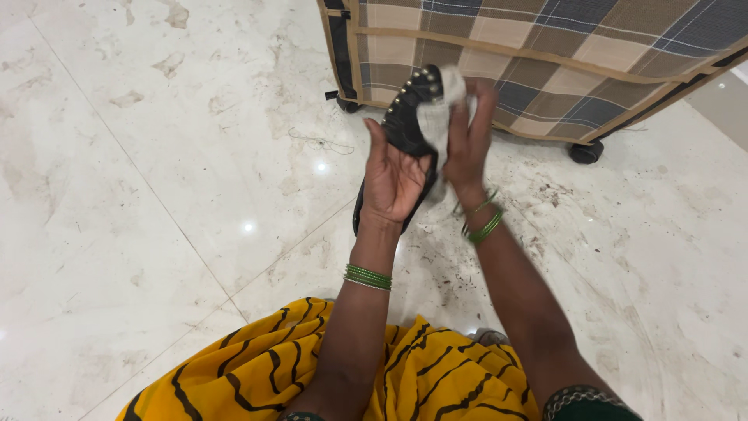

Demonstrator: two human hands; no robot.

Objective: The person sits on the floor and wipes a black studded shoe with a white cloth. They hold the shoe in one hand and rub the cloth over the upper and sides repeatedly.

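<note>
While left hand (393,178) cradles shoe (407,117), cloth (440,117) pressed

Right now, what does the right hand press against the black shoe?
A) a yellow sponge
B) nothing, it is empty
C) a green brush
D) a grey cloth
D: the right hand holds a grey cloth against the black studded shoe, which the left hand supports from below.
</note>
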